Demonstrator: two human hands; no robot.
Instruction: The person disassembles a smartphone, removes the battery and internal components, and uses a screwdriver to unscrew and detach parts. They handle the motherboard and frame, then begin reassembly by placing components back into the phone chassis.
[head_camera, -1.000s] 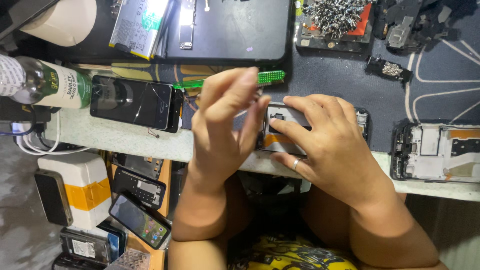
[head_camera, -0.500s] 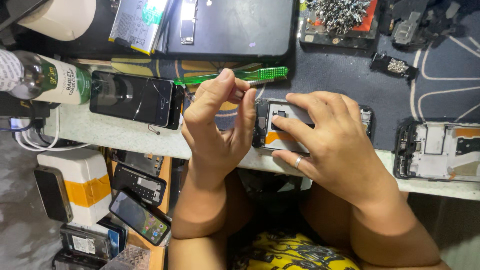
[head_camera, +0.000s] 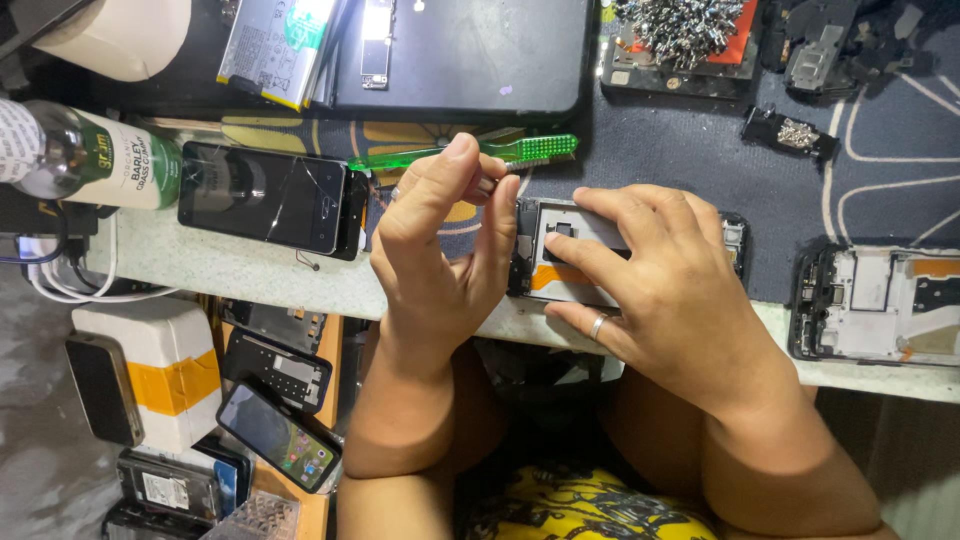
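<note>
The left hand (head_camera: 440, 260) is raised above the near edge of the surface (head_camera: 230, 272), thumb and forefinger pinched together at the top. Its grip is nearly closed on something very small at the fingertips; what it is cannot be told. Just beyond those fingertips lies a green toothbrush (head_camera: 470, 153) on the dark mat (head_camera: 680, 170), bristles pointing right.

The right hand (head_camera: 660, 290) lies flat over an opened phone (head_camera: 560, 265), which sits at the near edge of the surface, right beside the left hand. The fingers are spread and press down on the phone's back, so this grip is open, resting on the phone and not closed round it. A ring shows on one finger. An orange strip and a small dark part show on the phone's uncovered left end.

To the left lies a phone with a cracked screen (head_camera: 265, 197), and farther left a bottle (head_camera: 90, 160) on its side. At the far edge sits a large dark tablet (head_camera: 470, 55) with a flat battery (head_camera: 275, 45) leaning on it. Far right of that is a tray of screws (head_camera: 680, 30). At the right edge of the surface lies another stripped phone frame (head_camera: 880, 305). Below the surface on the left, several phones (head_camera: 280, 430) and a white box with orange tape (head_camera: 155, 370) are stacked
</note>
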